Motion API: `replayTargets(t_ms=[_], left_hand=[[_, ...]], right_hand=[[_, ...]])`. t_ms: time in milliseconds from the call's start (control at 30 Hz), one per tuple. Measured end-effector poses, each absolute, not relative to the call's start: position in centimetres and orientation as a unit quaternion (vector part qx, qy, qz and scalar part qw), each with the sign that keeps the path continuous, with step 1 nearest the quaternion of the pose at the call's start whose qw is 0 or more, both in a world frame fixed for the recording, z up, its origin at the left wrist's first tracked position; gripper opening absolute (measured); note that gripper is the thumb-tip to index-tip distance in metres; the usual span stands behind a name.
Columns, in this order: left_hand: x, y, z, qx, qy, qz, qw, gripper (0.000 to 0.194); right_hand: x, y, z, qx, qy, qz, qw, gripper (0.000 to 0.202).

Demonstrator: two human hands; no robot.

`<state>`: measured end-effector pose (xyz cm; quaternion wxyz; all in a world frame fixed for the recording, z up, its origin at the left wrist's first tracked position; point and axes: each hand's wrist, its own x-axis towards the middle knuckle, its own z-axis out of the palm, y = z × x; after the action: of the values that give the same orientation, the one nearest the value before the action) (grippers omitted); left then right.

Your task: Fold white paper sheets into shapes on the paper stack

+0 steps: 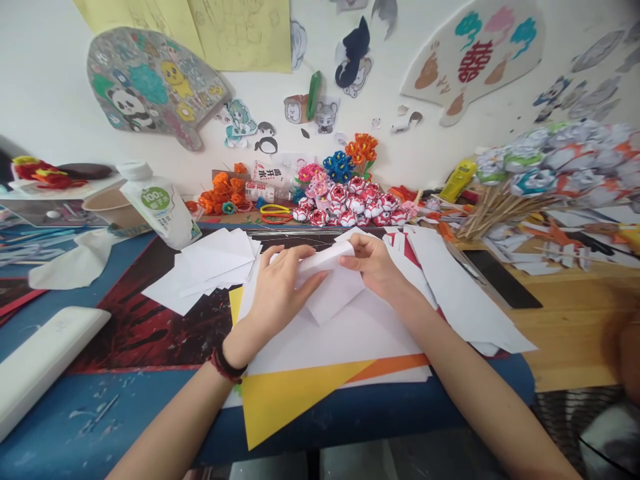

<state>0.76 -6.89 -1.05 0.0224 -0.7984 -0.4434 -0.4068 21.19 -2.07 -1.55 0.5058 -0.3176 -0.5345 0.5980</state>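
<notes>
Both hands hold a white paper sheet, whose upper edge is folded over into a narrow strip. My left hand grips the strip's left end, thumb in front and fingers behind. At the right end, my right hand pinches the strip between thumb and fingers. The lower corner of the sheet hangs over larger white paper on the table. Yellow paper and orange paper stick out beneath. Several white sheets lie fanned to the left, and long white sheets to the right.
At the back left stands a white bottle beside a paper cup. Red-white paper flowers line the wall. A white case is at the left, a black phone at the right, near flowers on sticks.
</notes>
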Motion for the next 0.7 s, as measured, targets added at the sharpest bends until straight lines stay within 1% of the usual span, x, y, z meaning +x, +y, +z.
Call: replayTargets(t_ms=[100,167,233,300,433,500,600,700], left_hand=[[0.6,-6.9,-1.1,-0.778,-0.437,-0.451,-0.024,0.014],[0.5,-7.0,-1.0,-0.752,-0.444,-0.482,-0.074,0.013],[0.4,-7.2,-0.8,-0.723,-0.457,-0.501,-0.130,0.016],[0.3,-7.2,-0.5,-0.700,-0.468,-0.500,-0.202,0.021],[0.2,-6.8,-0.2,-0.659,-0.468,-0.475,-0.348,0.029],[0.2,-6.5,-0.3,-0.666,-0.466,-0.454,-0.365,0.028],[0.3,-6.3,-0.3,-0.696,-0.474,-0.410,-0.350,0.025],[0.7,-6.6,-0.3,-0.710,-0.471,-0.362,-0.378,0.028]], right_hand=[[21.3,-2.0,-1.3,-0.316,-0.531,0.582,0.529,0.036],[21.4,-2.1,-1.0,-0.325,-0.543,0.542,0.553,0.033],[21.4,-2.3,-0.6,-0.343,-0.565,0.498,0.562,0.031],[21.4,-2.5,-0.3,-0.348,-0.591,0.500,0.528,0.033],[21.5,-2.7,-0.4,-0.331,-0.599,0.598,0.416,0.028],[21.6,-2.7,-0.7,-0.347,-0.602,0.600,0.397,0.030],[21.6,-2.5,-1.1,-0.365,-0.628,0.580,0.369,0.036],[21.4,-2.5,-1.4,-0.359,-0.654,0.573,0.338,0.035]])
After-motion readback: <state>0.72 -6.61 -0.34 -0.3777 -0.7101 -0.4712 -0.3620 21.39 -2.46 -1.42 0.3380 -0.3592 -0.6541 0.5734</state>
